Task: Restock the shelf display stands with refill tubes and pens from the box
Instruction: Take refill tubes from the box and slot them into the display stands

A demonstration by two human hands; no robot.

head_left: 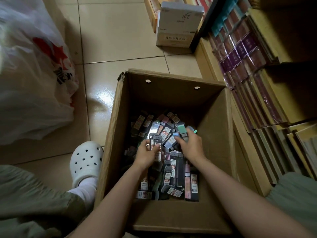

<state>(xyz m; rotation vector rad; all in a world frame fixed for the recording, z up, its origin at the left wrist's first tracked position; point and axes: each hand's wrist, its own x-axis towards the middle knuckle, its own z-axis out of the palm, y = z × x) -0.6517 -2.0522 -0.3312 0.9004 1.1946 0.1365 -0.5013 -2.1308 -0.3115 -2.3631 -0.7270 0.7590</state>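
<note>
Beige glossy floor tiles (120, 31) are carrying an open cardboard box (214, 127), standing just beside low shelving (253, 107) packed with wrapped stock on the right. Refill tubes (173, 169), dark with red-and-white labels, are lying loose in a heap across the box bottom.

Left hand (147, 154) is reaching inside the box, fingers and thumb curling round a small bunch of dark tubes (155, 143), holding them upright just above the heap. Right hand (190, 145) is also inside, fingers closing on a green-capped tube (181, 130) along with others next to it; exact count cannot be told.

Left of the box, a foot in a white perforated clog (85, 162) is resting on the tile, touching or nearly touching the box wall. White plastic bag (32, 74) with red print is sitting further left. White carton (176, 24) is standing well beyond the box, against the shelving.
</note>
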